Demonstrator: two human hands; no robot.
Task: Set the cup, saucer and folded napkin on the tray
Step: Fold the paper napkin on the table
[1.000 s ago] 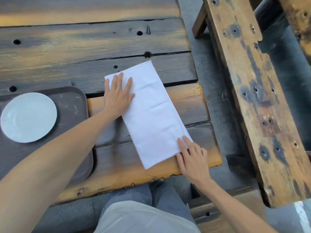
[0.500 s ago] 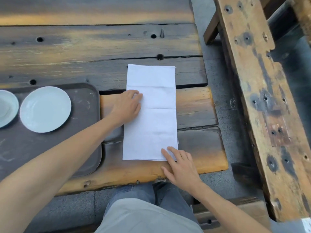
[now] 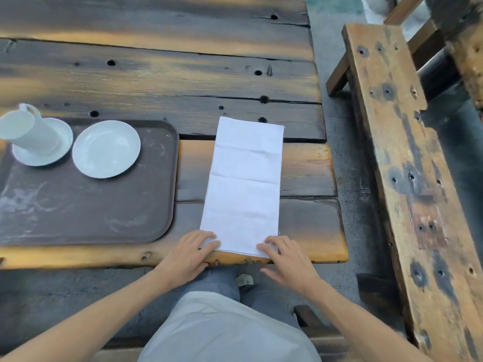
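A white napkin [image 3: 245, 184], folded into a long strip, lies flat on the wooden table [image 3: 156, 74] to the right of the brown tray [image 3: 104, 212]. My left hand [image 3: 192, 253] rests on the napkin's near left corner and my right hand [image 3: 285, 257] on its near right corner, fingers on the cloth. On the tray's far left a white cup [image 3: 28, 133] stands on a white saucer [image 3: 64, 142]. A second, bare white saucer [image 3: 105, 148] lies beside it on the tray.
A worn wooden bench [image 3: 407, 178] runs along the right, across a gap of grey floor. Another bench edge [image 3: 308, 317] is under me by my knees. The table's near edge is just below my hands.
Both hands have come to the napkin's near end; the left slid down from its middle. The napkin now lies straight. The view shifted, bringing the cup on its saucer into sight.
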